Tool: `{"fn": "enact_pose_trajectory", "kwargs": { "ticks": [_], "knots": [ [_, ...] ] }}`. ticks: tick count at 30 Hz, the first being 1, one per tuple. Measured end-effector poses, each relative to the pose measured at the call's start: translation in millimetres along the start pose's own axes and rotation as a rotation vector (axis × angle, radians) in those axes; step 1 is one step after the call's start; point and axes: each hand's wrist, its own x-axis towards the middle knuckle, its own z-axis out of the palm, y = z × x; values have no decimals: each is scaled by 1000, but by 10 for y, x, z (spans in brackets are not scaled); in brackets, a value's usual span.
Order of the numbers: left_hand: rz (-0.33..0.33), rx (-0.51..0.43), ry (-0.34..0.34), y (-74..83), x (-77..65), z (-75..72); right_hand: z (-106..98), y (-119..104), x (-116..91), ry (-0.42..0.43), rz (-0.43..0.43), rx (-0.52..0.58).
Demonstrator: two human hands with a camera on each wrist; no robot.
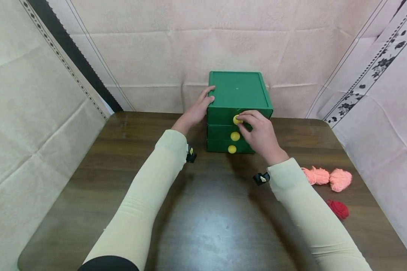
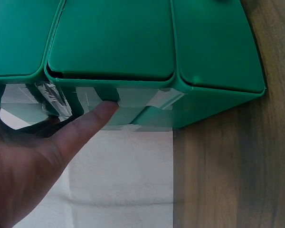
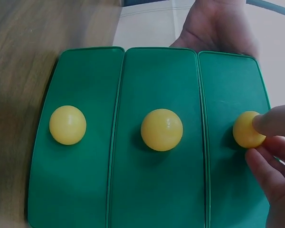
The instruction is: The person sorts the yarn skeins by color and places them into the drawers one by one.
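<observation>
A green cabinet of 3 stacked drawers (image 1: 239, 88) stands at the back of the table, each drawer front bearing a round yellow knob. My right hand (image 1: 260, 136) pinches the top knob (image 3: 247, 130) between thumb and fingers. The middle knob (image 3: 162, 130) and the bottom knob (image 3: 68, 125) are untouched. All the drawer fronts look flush in the right wrist view. My left hand (image 1: 198, 109) rests against the cabinet's left side near its top edge. In the left wrist view, one finger (image 2: 92, 118) touches that side, where clear tape (image 2: 137, 96) runs across the drawers.
Two pink yarn bundles (image 1: 340, 180) and a red yarn ball (image 1: 337, 209) lie on the right of the wooden table (image 1: 203, 226), beside my right sleeve. Pale cloth (image 1: 224, 49) hangs behind the cabinet and along both sides.
</observation>
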Motion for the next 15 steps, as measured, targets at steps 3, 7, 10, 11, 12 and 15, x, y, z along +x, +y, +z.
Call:
{"fn": "enact_pose_trajectory", "kwargs": {
  "ticks": [3, 7, 10, 11, 12, 15],
  "knots": [
    [4, -23, -7, -1, 9, 3, -10, 3, -9, 1, 29, 12],
    [25, -15, 23, -152, 146, -3, -17, 8, -42, 1, 64, 33],
    [34, -6, 46, -264, 239, -4, -15, 20, -82, 0, 91, 48],
    [31, -7, 48, -263, 236, -1, -14, 26, -95, -1, 103, 55],
    [32, -7, 50, -262, 235, 1, -14, 29, -105, -4, 117, 67],
    [21, -21, 44, -257, 225, 3, -16, 38, -129, -7, 168, 98]
  ]
}}
